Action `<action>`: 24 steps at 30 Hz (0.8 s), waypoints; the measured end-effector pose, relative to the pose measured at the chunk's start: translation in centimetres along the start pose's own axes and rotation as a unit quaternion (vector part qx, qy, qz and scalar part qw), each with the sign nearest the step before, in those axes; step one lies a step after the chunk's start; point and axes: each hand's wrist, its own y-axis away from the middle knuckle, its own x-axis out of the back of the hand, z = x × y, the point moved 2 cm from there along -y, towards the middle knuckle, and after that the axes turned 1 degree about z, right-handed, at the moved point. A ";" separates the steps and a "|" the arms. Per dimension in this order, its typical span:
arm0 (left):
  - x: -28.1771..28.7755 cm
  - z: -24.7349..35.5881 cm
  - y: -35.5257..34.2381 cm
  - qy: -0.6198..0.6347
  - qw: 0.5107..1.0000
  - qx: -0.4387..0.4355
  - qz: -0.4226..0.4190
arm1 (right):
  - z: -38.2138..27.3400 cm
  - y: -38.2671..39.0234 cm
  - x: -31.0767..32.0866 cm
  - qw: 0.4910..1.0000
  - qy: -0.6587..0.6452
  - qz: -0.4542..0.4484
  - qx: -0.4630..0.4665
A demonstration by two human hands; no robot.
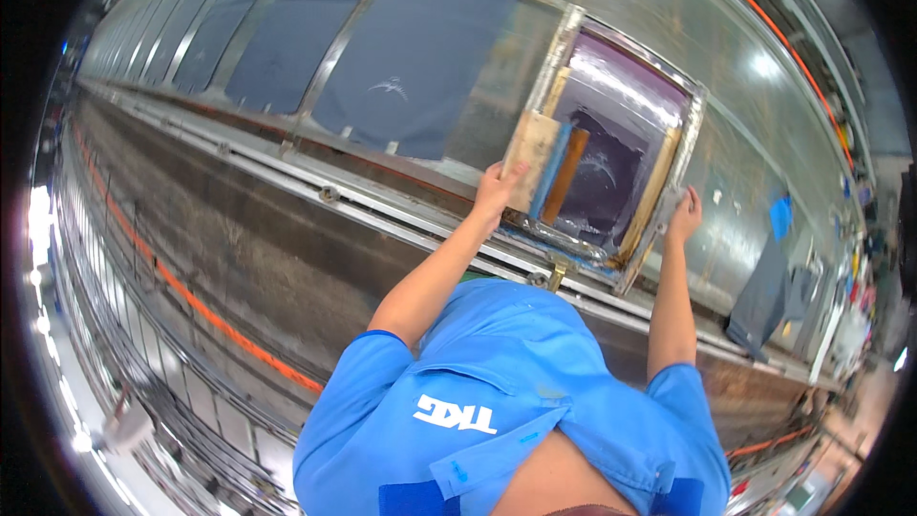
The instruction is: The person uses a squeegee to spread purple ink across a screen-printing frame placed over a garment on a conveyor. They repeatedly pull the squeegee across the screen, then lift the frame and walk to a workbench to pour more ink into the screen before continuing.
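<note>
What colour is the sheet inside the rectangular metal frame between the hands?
The sheet is purple, darker toward its middle; head view shows it best.

Our blue shirt point(535, 344), short sleeves point(346, 392) at nine and three o'clock, white lettering point(457, 415) toward eight, darker blue patches point(413, 501) at seven and four, open placket point(501, 445) at six
</note>
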 end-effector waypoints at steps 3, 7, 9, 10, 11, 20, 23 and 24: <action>1.1 -1.4 -1.3 -0.088 0.993 -0.065 0.047 | -0.5 0.8 -0.7 1.000 -0.013 0.011 0.019; -0.2 4.0 0.1 -0.227 0.957 -0.164 0.072 | 2.4 -0.5 0.3 0.998 0.025 0.048 -0.036; -0.9 5.6 -1.4 -0.215 0.959 -0.178 0.038 | 2.9 -1.3 1.0 0.995 0.070 0.046 -0.058; -0.9 5.9 -2.3 -0.207 0.961 -0.184 0.015 | 2.9 -1.4 1.1 0.993 0.080 0.028 -0.082; -1.1 6.5 -3.3 -0.198 0.961 -0.191 -0.011 | 2.7 -1.7 1.1 0.990 0.090 0.013 -0.107; -1.2 8.3 -10.2 -0.070 0.975 -0.041 -0.208 | -0.7 -2.3 2.7 0.946 0.186 -0.132 -0.231; -1.0 8.1 -10.7 -0.033 0.970 -0.031 -0.239 | -1.3 -2.5 2.1 0.927 0.220 -0.108 -0.282; -0.9 8.0 -10.7 -0.037 0.968 -0.024 -0.249 | -1.6 -2.7 2.1 0.918 0.221 -0.110 -0.312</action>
